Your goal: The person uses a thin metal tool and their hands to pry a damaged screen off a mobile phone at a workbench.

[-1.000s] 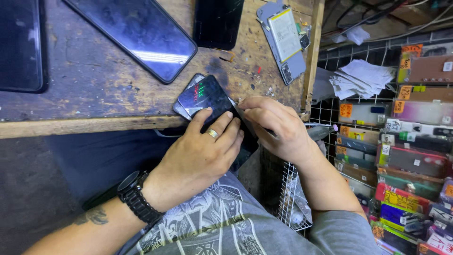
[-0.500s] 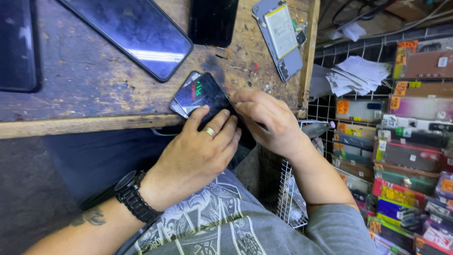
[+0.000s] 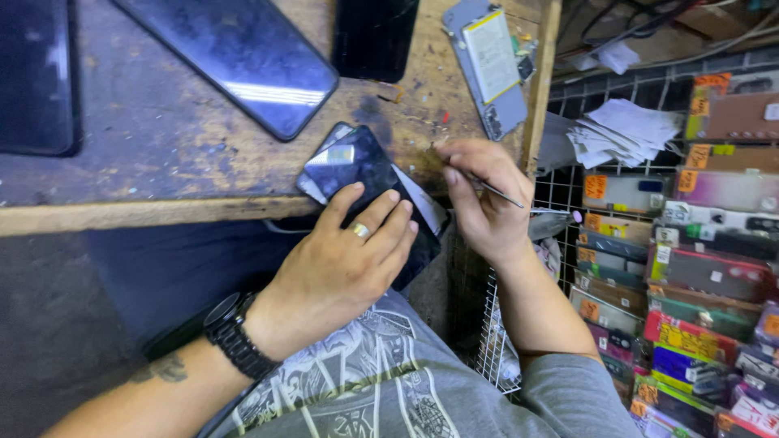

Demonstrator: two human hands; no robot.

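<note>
A dark phone point(image 3: 357, 166) with its screen panel lifting off lies at the front edge of the worn wooden bench point(image 3: 146, 170). My left hand point(image 3: 345, 259), with a ring and a black wristwatch, presses flat on the phone's near end. My right hand point(image 3: 483, 199) is just right of the phone and pinches a thin metal tool point(image 3: 495, 191) that points away to the right. A pale inner layer of the phone shows beneath the black glass on its right side.
A large dark phone point(image 3: 235, 57) and another black one point(image 3: 377, 36) lie further back; a black device point(image 3: 36, 77) sits far left. An opened phone with battery showing point(image 3: 491, 65) is at the bench's right edge. Wire racks of packaged goods point(image 3: 690, 268) and papers point(image 3: 621, 134) fill the right.
My right hand has drawn back from the phone's edge to the right with the thin tool now visible. The phone's glass shows more lifted; the lit colours on it are gone.
</note>
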